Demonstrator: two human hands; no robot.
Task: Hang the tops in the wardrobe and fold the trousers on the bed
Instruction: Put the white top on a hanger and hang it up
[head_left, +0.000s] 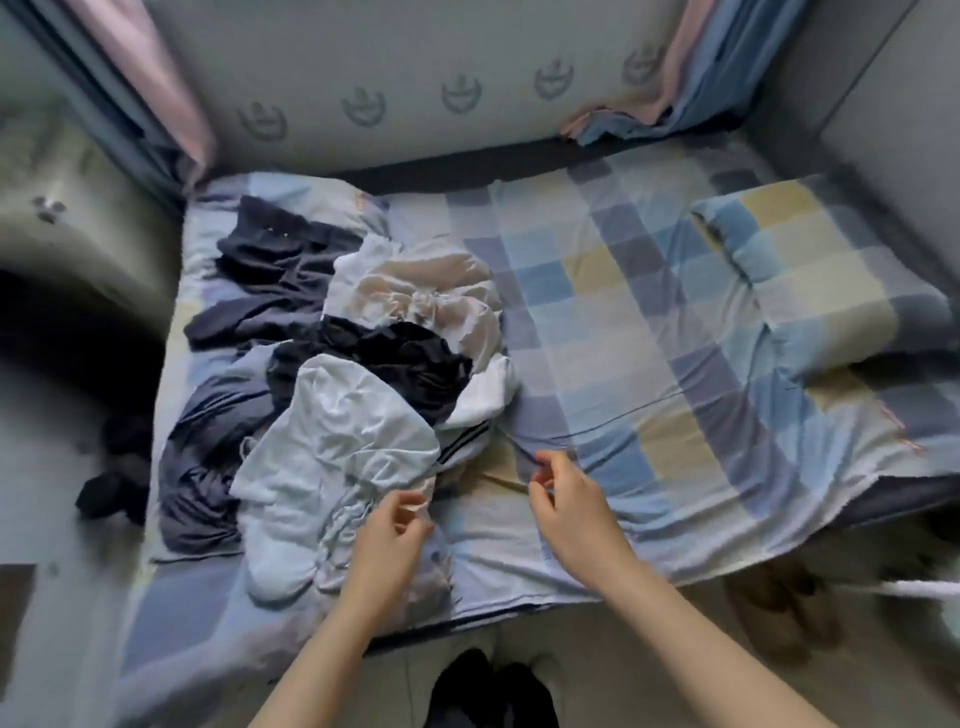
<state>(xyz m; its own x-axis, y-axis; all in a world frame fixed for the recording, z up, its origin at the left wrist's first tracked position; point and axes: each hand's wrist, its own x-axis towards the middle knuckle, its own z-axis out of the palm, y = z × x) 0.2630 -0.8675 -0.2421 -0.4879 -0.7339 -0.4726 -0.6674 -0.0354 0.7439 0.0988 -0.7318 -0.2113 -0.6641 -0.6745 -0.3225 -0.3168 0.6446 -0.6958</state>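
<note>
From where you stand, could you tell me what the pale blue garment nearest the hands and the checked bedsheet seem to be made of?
The pale blue garment looks like thin, soft matte cloth, perhaps cotton jersey: it lies in loose folds with fine gathers near the left hand. The checked bedsheet looks like flat woven cotton, matte, holding long shallow creases. Neither can be confirmed by sight.

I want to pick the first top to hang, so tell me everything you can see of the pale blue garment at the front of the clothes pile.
The pale blue garment looks like soft, thin knit cloth, plain and heavily creased. It lies crumpled and unfolded on the checked bedsheet, at the near edge of the pile, overlapping a black garment behind it and a dark grey one to its left. The left hand is at its near right edge with loosely curled fingers; whether it touches the cloth is unclear. Sleeves or collar cannot be made out.
</note>
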